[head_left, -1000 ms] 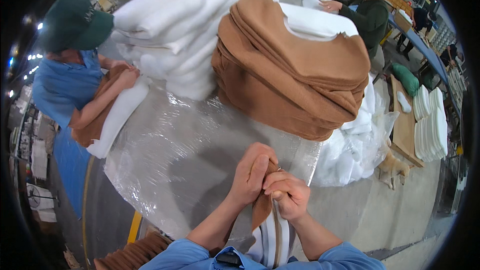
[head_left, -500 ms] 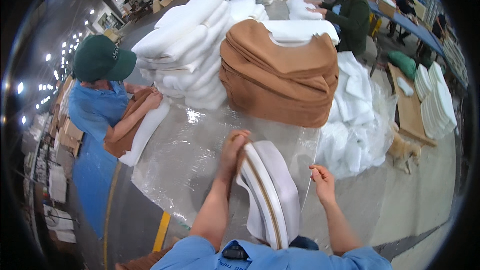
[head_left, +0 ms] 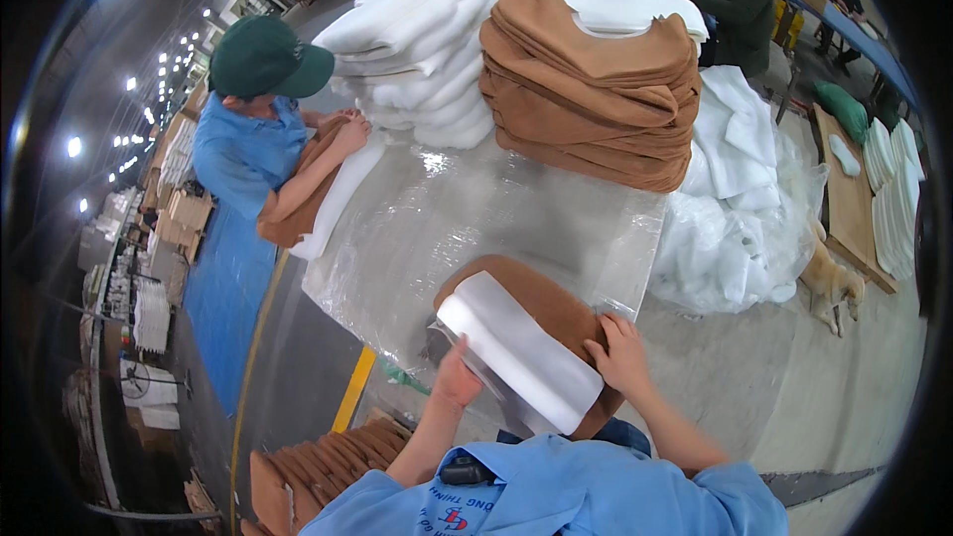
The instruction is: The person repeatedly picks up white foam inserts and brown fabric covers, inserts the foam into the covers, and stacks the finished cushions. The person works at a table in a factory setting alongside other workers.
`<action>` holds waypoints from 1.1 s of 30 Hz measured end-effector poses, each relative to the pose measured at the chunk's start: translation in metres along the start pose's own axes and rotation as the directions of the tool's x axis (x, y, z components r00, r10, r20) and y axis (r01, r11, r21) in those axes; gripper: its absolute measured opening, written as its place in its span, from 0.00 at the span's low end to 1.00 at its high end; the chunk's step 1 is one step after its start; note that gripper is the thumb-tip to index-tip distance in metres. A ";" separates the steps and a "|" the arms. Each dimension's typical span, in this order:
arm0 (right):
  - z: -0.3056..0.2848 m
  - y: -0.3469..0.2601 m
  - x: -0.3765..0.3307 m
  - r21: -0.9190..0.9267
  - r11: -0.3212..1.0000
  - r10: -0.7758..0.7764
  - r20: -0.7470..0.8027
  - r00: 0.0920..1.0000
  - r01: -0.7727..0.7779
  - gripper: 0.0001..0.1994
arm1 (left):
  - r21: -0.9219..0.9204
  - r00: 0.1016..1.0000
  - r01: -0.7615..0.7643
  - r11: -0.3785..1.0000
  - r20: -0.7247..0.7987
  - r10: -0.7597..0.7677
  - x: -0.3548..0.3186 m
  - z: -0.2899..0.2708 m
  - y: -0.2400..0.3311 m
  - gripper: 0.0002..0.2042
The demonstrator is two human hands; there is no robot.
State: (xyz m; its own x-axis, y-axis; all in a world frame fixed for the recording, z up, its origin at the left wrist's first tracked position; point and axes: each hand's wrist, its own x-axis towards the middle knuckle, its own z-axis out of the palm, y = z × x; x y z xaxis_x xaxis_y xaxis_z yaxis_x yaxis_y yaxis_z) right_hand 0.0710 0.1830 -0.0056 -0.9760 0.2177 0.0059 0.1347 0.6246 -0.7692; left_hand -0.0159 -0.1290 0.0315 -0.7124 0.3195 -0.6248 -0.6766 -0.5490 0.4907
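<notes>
While both hands bear on the same workpiece at the near edge of the bench, the step in hand reads as joining a white foam pad to its cover. The left hand [head_left: 455,379] rests against the near left end of the long white foam pad [head_left: 521,349], fingers curled at its edge; whether it pinches the pad or only steadies it cannot be told. The right hand [head_left: 622,357] lies with fingers spread and pressed down on the far right side, where the pad meets the rounded tan fabric cover [head_left: 541,303] beneath it. The pad lies diagonally over the cover, and both sit on the clear plastic sheet [head_left: 476,208] spread across the bench.

Findings on surroundings:
1. A tall stack of tan fabric covers [head_left: 596,89] stands at the far side of the bench, right of centre.
2. A stack of white foam pads [head_left: 427,30] stands just left of it.
3. A heap of loose white foam pieces [head_left: 735,189] lies to the right.
4. A co-worker in a green cap [head_left: 263,55] handles a similar piece at the far left.
5. A second person in a dark green top [head_left: 740,5] works at the far end.

Judgement: the pad appears laid on but not yet enclosed. The next move calls for aligning the pad's ends to the cover's outline and keeping even pressure so neither layer slides on the slick sheet.
</notes>
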 end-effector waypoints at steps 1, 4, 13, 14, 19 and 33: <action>0.008 -0.008 0.009 -0.088 0.992 -0.092 0.014 0.996 0.093 0.31 | 0.024 1.000 0.010 1.000 -0.014 -0.009 -0.009 -0.010 -0.012 0.27; 0.045 -0.027 0.058 -0.315 0.943 -0.073 0.116 0.991 0.106 0.37 | 0.105 0.999 0.043 0.994 0.003 -0.043 -0.009 -0.010 -0.027 0.25; 0.100 -0.130 0.111 -0.023 0.873 -0.420 0.473 0.774 0.487 0.30 | 0.368 0.932 -0.209 0.906 -0.206 0.299 0.001 0.004 -0.022 0.24; 0.095 -0.128 0.109 0.080 0.889 -0.439 0.430 0.789 0.451 0.30 | 0.464 0.921 -0.244 0.852 -0.165 0.353 0.004 0.012 -0.015 0.24; 0.041 -0.099 0.090 0.910 0.406 -0.186 0.168 0.968 -0.080 0.34 | 0.943 0.881 -0.288 0.166 0.193 0.432 -0.014 0.138 0.049 0.25; -0.075 0.063 -0.048 0.533 0.343 0.736 0.360 0.574 -0.774 0.23 | 0.791 0.889 -0.413 -0.452 0.458 -0.010 0.032 0.143 -0.018 0.37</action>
State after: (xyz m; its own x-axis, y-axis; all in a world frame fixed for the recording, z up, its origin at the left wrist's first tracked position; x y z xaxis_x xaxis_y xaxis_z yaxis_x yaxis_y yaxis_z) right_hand 0.1388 0.2685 -0.0067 -0.5228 0.3148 -0.7922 0.7100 -0.3534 -0.6091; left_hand -0.0530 0.0014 0.0893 -0.7114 0.6435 -0.2823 0.4527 0.7270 0.5162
